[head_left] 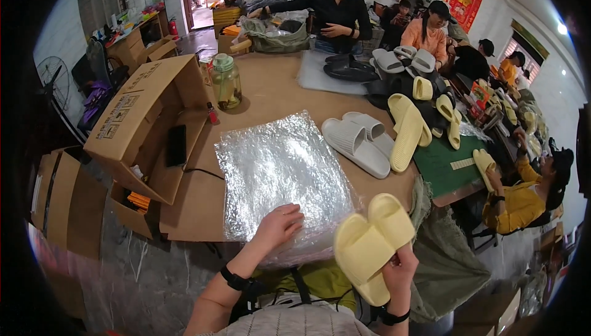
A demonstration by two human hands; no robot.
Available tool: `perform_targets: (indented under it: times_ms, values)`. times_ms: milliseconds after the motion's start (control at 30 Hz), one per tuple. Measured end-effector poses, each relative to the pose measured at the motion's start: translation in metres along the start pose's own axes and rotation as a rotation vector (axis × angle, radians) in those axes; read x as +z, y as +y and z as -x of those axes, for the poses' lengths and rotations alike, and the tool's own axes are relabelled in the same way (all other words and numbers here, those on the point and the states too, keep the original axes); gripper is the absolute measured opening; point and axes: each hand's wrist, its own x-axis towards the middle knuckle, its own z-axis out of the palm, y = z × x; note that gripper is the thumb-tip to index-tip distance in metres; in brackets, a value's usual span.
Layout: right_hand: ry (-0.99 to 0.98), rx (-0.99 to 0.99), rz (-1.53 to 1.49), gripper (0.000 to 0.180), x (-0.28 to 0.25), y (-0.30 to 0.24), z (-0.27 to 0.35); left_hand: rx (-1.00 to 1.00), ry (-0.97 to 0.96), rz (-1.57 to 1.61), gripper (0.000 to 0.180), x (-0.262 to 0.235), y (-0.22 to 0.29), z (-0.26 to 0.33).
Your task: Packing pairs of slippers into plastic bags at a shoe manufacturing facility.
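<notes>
A pair of pale yellow slide sandals (367,246) is gripped in my right hand (401,268), held up at the table's near edge, right of the clear plastic wrap. The fingers behind the sandals are partly hidden. Palm down, my left hand (279,227) rests with extended fingers on the shiny plastic wrap (280,176), which lies as a flat stack on the brown table. Beyond the wrap's right side sits a pair of grey slides (357,145). More yellow slides (406,128) lie to the right of those, leaning over one another.
An open cardboard box (144,114) on its side holds a dark phone (176,145). Beside it stand a glass jar (226,83) and a small red bottle (212,114). Black slides (349,70) lie at the back. A co-worker in yellow (523,197) handles a slide near a green mat (446,160).
</notes>
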Motion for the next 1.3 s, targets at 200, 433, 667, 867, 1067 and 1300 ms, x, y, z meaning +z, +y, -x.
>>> perform_targets:
  times_ms: [200, 433, 667, 867, 1067, 1300]
  values:
    - [-0.445, -0.160, 0.035, 0.029, 0.014, -0.027, 0.004, -0.192, 0.033, 0.351, 0.028, -0.005, 0.002, -0.007]
    - [-0.513, -0.121, 0.061, 0.023, 0.038, -0.039, -0.003, -0.232, 0.124, 0.501, 0.029, -0.024, 0.024, -0.010]
    - [-0.463, -0.093, 0.044, 0.030, 0.072, -0.054, -0.015, 0.156, 0.120, -0.008, 0.029, -0.031, 0.061, -0.003]
    - [-0.393, -0.186, 0.057, 0.024, 0.142, -0.036, -0.035, 0.195, 0.127, 0.149, 0.030, -0.038, 0.090, 0.006]
    - [-0.450, -0.031, 0.014, 0.033, 0.197, -0.051, -0.086, 0.252, 0.124, 0.219, 0.032, -0.054, 0.104, 0.021]
    - [-0.394, -0.438, 0.084, 0.074, 0.171, -0.049, -0.050, 0.228, 0.169, 0.247, 0.048, -0.074, 0.059, 0.032]
